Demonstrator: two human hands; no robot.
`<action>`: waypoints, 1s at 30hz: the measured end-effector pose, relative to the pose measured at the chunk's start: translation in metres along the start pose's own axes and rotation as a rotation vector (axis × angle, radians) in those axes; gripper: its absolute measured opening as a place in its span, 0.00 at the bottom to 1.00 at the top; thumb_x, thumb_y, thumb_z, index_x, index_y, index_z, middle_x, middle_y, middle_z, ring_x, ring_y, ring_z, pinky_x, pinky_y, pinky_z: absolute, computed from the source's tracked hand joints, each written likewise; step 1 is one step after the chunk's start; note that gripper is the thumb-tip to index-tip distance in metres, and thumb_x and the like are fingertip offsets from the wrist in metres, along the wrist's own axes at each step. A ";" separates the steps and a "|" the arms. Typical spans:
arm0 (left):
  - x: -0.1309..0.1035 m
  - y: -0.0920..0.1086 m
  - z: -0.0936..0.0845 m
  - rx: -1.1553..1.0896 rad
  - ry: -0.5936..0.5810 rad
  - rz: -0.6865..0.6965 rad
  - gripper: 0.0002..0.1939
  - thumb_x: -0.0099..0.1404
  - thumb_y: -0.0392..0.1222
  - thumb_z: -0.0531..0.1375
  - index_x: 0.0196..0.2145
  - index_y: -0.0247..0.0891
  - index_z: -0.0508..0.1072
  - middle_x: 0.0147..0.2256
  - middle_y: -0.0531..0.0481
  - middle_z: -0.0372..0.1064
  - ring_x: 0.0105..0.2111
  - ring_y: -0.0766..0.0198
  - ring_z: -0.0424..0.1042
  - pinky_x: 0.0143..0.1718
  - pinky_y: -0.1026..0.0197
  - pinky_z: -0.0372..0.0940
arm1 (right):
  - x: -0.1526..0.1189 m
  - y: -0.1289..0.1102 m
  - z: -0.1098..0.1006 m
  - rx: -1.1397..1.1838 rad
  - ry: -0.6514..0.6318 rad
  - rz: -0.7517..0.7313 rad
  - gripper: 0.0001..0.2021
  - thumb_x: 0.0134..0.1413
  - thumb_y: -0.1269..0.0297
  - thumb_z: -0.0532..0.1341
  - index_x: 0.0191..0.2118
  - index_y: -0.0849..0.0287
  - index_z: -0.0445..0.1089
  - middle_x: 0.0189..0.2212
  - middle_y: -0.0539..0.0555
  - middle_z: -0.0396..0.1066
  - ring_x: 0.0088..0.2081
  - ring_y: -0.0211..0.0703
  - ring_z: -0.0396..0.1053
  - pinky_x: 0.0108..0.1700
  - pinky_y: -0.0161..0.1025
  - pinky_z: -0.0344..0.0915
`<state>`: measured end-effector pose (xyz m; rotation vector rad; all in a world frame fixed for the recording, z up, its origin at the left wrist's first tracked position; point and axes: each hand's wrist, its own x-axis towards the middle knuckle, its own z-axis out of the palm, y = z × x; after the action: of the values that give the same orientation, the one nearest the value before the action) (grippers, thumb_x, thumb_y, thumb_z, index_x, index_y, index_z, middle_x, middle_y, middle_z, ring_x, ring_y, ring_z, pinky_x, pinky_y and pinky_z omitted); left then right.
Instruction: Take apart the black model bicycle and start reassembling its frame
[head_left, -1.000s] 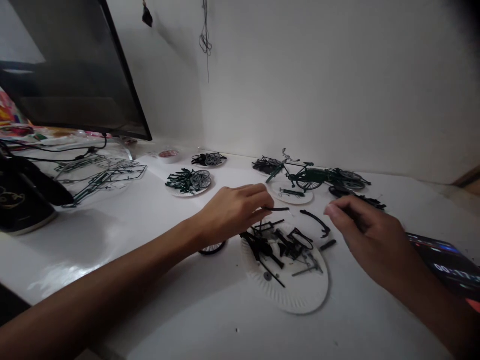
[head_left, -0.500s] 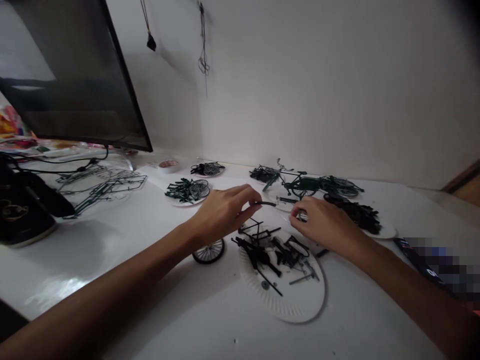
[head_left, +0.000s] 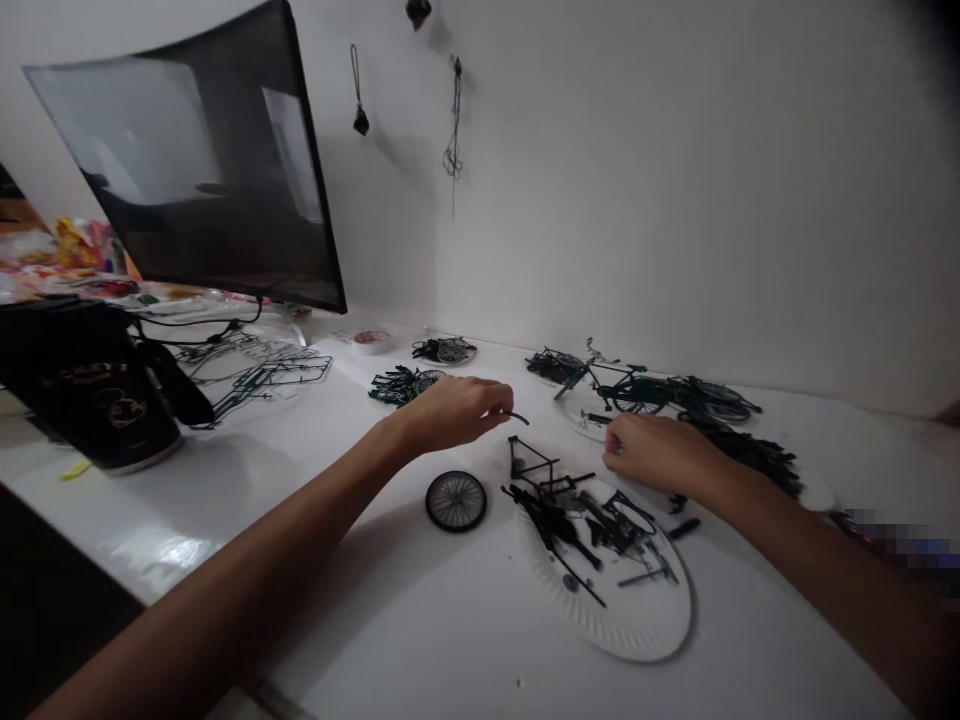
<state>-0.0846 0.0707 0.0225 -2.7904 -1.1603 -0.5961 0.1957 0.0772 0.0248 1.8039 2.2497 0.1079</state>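
Observation:
My left hand (head_left: 465,408) pinches a thin, dark, curved strip (head_left: 517,417) at one end, held above the table. To its right my right hand (head_left: 652,448) is closed, its fingertips pressed together; whatever they hold is hidden. Below and between the hands a paper plate (head_left: 637,635) carries dark miniature bicycle parts, several rods and small discs. A small black bicycle frame (head_left: 534,462) leans over the plate's far left rim. On the table left of the plate lies a spoked toy wheel (head_left: 456,501). A short black bar (head_left: 685,528) rests by the plate's right edge.
Behind the hands stands a green model bicycle (head_left: 619,385) among plates of parts. A further plate of green parts (head_left: 401,384) lies at the back left, near a tape roll (head_left: 371,342). A black tumbler (head_left: 112,390) and a monitor (head_left: 225,170) stand on the left.
The view has swung left. My hands have drawn further apart, the left still pinching the strip. The wheel is now fully uncovered, and a silvery bit seen at my right fingers is hidden.

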 end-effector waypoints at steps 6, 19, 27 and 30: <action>-0.002 -0.008 -0.002 -0.013 -0.051 -0.093 0.12 0.72 0.41 0.53 0.44 0.36 0.75 0.39 0.45 0.77 0.34 0.62 0.72 0.35 0.61 0.60 | -0.001 -0.006 -0.005 -0.009 -0.026 0.004 0.12 0.65 0.57 0.61 0.46 0.61 0.72 0.43 0.55 0.74 0.43 0.44 0.74 0.46 0.48 0.72; -0.008 -0.013 -0.010 -0.091 -0.330 -0.178 0.05 0.66 0.40 0.61 0.37 0.36 0.77 0.35 0.45 0.76 0.32 0.63 0.70 0.32 0.62 0.60 | 0.008 -0.019 -0.015 -0.035 -0.071 0.041 0.13 0.64 0.55 0.62 0.44 0.61 0.72 0.40 0.54 0.74 0.39 0.43 0.73 0.44 0.46 0.71; -0.005 -0.008 -0.007 -0.227 -0.360 -0.106 0.08 0.67 0.38 0.60 0.44 0.36 0.73 0.40 0.45 0.76 0.36 0.64 0.73 0.33 0.64 0.63 | -0.025 -0.001 -0.013 0.129 0.044 -0.020 0.06 0.52 0.63 0.61 0.28 0.55 0.74 0.28 0.54 0.76 0.29 0.47 0.72 0.32 0.42 0.62; -0.007 -0.002 -0.007 -0.171 -0.346 -0.154 0.14 0.70 0.35 0.53 0.52 0.35 0.68 0.42 0.41 0.75 0.36 0.61 0.72 0.34 0.62 0.63 | -0.054 -0.004 -0.010 0.205 0.064 -0.088 0.06 0.53 0.61 0.59 0.30 0.51 0.74 0.29 0.51 0.77 0.30 0.46 0.73 0.33 0.41 0.63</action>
<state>-0.0931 0.0660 0.0256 -3.0562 -1.4589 -0.2326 0.1998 0.0250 0.0417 1.8192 2.4602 -0.0861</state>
